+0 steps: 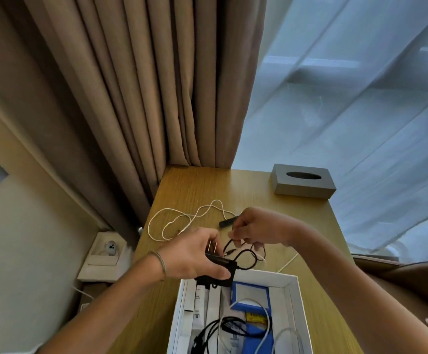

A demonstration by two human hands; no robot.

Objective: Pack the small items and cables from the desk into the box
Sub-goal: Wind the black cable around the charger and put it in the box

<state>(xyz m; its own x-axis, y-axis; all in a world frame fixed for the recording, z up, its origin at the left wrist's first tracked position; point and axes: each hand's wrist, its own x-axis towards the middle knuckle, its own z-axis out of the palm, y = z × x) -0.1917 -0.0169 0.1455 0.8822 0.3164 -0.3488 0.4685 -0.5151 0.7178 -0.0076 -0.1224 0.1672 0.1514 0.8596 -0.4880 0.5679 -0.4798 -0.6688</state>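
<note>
Your left hand (195,256) is clenched around a black power adapter (220,270), holding it just above the far rim of the white box (294,297); its two metal prongs stick up between your fingers (214,237). The adapter's thin black cable (246,259) loops out to the right, and your right hand (256,227) pinches it between thumb and fingertips, above the tabletop (189,190) and just beyond the box.

The box sits at the near edge of the tabletop, open. Inside lie a blue packet (252,293), coiled black cables (223,328), a white cable (264,318) and a white tube (199,306) along the left side.

Farther back on the tabletop, a white cable (182,221) lies in loose loops, not yet packed. A small black stick-shaped item (227,223) lies just beside your right hand, partly hidden by it, so you cannot tell exactly what it is. A grey tissue box (302,181) stands at the far right corner, well apart from everything else. Brown curtains (143,85) hang behind the tabletop.
</note>
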